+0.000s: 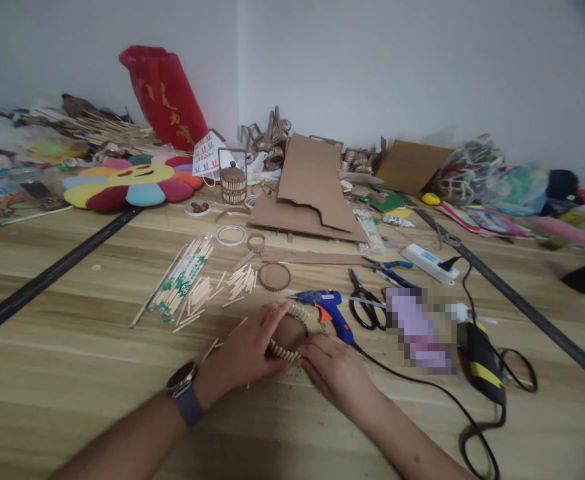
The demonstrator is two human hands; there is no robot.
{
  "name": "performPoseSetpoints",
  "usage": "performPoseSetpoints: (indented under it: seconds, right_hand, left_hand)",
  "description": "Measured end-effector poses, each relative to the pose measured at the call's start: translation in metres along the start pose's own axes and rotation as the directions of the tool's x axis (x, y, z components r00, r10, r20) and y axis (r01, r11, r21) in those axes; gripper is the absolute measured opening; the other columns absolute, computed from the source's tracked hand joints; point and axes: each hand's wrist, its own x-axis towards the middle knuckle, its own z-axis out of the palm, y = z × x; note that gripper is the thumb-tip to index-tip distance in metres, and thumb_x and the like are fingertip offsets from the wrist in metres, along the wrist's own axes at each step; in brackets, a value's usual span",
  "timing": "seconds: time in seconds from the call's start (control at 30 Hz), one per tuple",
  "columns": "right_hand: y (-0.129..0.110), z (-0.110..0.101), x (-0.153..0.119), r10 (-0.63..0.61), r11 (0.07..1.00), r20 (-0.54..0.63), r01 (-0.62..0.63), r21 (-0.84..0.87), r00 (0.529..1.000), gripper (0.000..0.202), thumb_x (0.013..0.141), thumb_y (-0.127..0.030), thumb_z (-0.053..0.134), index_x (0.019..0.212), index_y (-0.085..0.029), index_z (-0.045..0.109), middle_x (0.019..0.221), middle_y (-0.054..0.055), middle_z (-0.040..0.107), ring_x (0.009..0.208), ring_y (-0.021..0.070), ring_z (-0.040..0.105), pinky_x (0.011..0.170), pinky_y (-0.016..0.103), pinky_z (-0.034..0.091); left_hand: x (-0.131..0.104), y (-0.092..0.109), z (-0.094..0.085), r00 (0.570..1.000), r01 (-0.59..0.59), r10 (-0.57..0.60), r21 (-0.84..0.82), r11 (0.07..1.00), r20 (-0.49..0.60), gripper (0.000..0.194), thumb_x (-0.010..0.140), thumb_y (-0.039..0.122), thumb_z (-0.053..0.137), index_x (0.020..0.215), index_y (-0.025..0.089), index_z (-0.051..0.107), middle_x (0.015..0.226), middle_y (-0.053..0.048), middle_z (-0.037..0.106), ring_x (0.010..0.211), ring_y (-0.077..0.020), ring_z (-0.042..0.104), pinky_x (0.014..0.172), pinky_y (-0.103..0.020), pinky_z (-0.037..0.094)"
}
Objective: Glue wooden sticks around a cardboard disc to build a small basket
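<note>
My left hand (248,350) and my right hand (333,369) both grip a small round cardboard ring (289,333) with short wooden sticks glued around its rim, low on the wooden table (72,347). The left hand covers the ring's left side, the right hand presses its lower right edge. A watch sits on my left wrist. A blue glue gun (328,307) lies just behind the ring, its black cord trailing to the right.
Cut stick pieces (239,280), packed chopsticks (182,277), a plain ring (274,276), black scissors (365,303), pliers (389,270), a power strip (429,261), cardboard sheets (307,190), a small stick barrel (233,183), a flower cushion (132,181), a red bag (165,97).
</note>
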Motion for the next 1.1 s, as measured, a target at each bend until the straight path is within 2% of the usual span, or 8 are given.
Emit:
performPoseSetpoints:
  seconds: [0.27, 0.43, 0.8, 0.87, 0.93, 1.03, 1.1]
  right_hand:
    - [-0.002, 0.005, -0.001, -0.022, 0.994, -0.037, 0.018, -0.109, 0.999, 0.029, 0.102, -0.014, 0.041, 0.087, -0.018, 0.066, 0.079, 0.007, 0.069, 0.071, 0.0187, 0.062, 0.068, 0.03, 0.045]
    - [-0.002, 0.004, -0.001, -0.006, 0.994, -0.012, 0.005, -0.107, 1.0, 0.026, 0.1, -0.013, 0.044, 0.087, -0.019, 0.066, 0.076, 0.005, 0.067, 0.068, 0.0178, 0.06, 0.066, 0.029, 0.043]
    - [0.0, 0.006, -0.002, -0.013, 0.991, -0.008, 0.011, -0.13, 1.0, 0.033, 0.103, -0.018, 0.038, 0.083, -0.019, 0.065, 0.073, 0.005, 0.066, 0.065, 0.0178, 0.06, 0.064, 0.029, 0.044]
    - [0.001, 0.006, -0.002, -0.005, 0.994, 0.009, 0.006, -0.108, 1.0, 0.027, 0.102, -0.017, 0.043, 0.087, -0.019, 0.066, 0.078, 0.006, 0.068, 0.069, 0.0181, 0.063, 0.067, 0.029, 0.047]
    - [0.002, 0.004, -0.003, 0.003, 0.997, 0.005, -0.003, -0.083, 1.0, 0.017, 0.099, -0.018, 0.05, 0.1, -0.018, 0.067, 0.09, 0.009, 0.072, 0.08, 0.0202, 0.067, 0.072, 0.03, 0.052]
    - [-0.002, -0.002, -0.004, 0.006, 0.996, -0.065, -0.012, -0.086, 0.998, 0.03, 0.098, -0.025, 0.055, 0.125, -0.016, 0.06, 0.102, 0.014, 0.071, 0.09, 0.0243, 0.068, 0.075, 0.035, 0.055]
    - [-0.007, -0.006, -0.004, -0.016, 0.993, -0.122, 0.002, -0.115, 0.992, 0.031, 0.098, -0.026, 0.055, 0.127, -0.016, 0.06, 0.099, 0.014, 0.071, 0.086, 0.0242, 0.067, 0.071, 0.035, 0.054]
  left_hand:
    - [0.0, 0.002, -0.002, 1.0, 0.003, -0.003, 0.001, 1.0, 0.007, 0.097, 0.079, 0.033, 0.078, 0.155, 0.027, 0.017, 0.151, -0.017, 0.044, 0.138, -0.0358, 0.045, 0.112, -0.054, 0.042]
    - [0.0, 0.002, -0.001, 1.0, -0.009, 0.009, -0.002, 1.0, -0.002, 0.101, 0.078, 0.028, 0.078, 0.155, 0.029, 0.013, 0.151, -0.015, 0.043, 0.137, -0.0355, 0.047, 0.11, -0.053, 0.044]
    - [0.0, 0.003, -0.001, 1.0, -0.001, 0.001, 0.009, 1.0, 0.006, 0.101, 0.077, 0.03, 0.079, 0.155, 0.029, 0.014, 0.149, -0.015, 0.045, 0.135, -0.0358, 0.048, 0.108, -0.053, 0.045]
    - [0.001, 0.004, -0.002, 1.0, 0.002, -0.002, -0.003, 1.0, -0.004, 0.101, 0.078, 0.03, 0.079, 0.155, 0.029, 0.013, 0.15, -0.015, 0.044, 0.135, -0.0355, 0.049, 0.108, -0.052, 0.046]
    - [0.002, 0.004, -0.003, 1.0, 0.018, -0.019, -0.025, 1.0, -0.018, 0.104, 0.076, 0.031, 0.08, 0.156, 0.029, 0.012, 0.151, -0.016, 0.044, 0.135, -0.0356, 0.049, 0.109, -0.053, 0.045]
    - [0.003, 0.003, -0.01, 0.995, 0.069, -0.074, -0.069, 0.995, -0.073, 0.108, 0.074, 0.033, 0.083, 0.156, 0.028, 0.013, 0.153, -0.017, 0.043, 0.138, -0.0361, 0.046, 0.111, -0.055, 0.042]
    - [0.004, 0.0, -0.018, 0.98, 0.112, -0.127, -0.105, 0.988, -0.15, 0.105, 0.076, 0.035, 0.082, 0.156, 0.029, 0.013, 0.155, -0.016, 0.04, 0.142, -0.0353, 0.041, 0.114, -0.055, 0.039]
